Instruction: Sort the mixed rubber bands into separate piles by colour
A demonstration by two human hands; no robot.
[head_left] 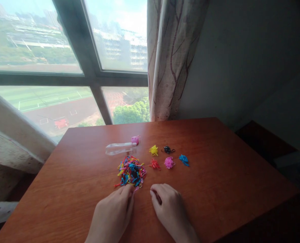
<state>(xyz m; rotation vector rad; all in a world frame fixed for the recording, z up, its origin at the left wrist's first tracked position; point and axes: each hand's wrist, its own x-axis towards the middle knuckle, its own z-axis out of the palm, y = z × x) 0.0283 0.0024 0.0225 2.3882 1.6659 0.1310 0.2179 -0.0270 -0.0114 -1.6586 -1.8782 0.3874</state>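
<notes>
A mixed heap of small coloured rubber bands [131,170] lies on the wooden table [215,162]. My left hand [113,213] rests at the heap's near edge, fingers pressed together at the bands. My right hand [168,206] lies just right of the heap with fingers curled under, something red between them. Beyond the heap sit small sorted piles: yellow [154,150], black [167,149], red [154,164], pink [169,162] and blue [183,159].
A clear plastic bottle [119,148] lies on its side behind the heap, with a pink cap [135,139] beside it. A window and a patterned curtain [172,57] stand behind the table. A dark ledge [263,140] is to the right.
</notes>
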